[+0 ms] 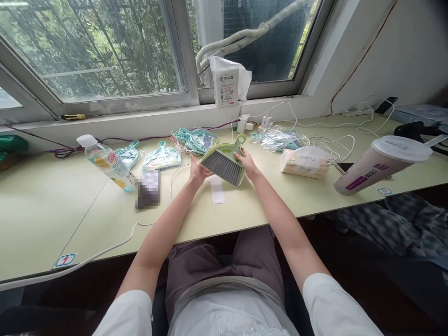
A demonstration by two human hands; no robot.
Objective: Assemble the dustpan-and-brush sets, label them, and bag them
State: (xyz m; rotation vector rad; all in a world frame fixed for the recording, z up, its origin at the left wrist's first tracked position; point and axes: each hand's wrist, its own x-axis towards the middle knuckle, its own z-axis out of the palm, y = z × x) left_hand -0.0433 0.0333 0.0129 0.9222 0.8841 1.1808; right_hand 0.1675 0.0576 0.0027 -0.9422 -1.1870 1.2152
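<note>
A small green dustpan [214, 148] with a hand brush [224, 166] nested against it is held up over the table, grey bristles towards me. My left hand [199, 173] grips the set at its lower left edge. Around the handle side at the right, my right hand [248, 163] is closed. Below it, a white paper slip [217, 190] lies flat on the table. Behind the set are teal dustpan-and-brush sets in clear plastic [196, 140]. Another teal dustpan [161, 156] in wrapping lies left of them.
To the left stand a drink bottle [107, 162] and a dark blurred item [148, 190]. On the right are a tissue pack [304, 163], a large lidded cup [380, 165] and a heap of wrapped teal sets [280, 139]. White cables [336, 140] run across the table [80, 200].
</note>
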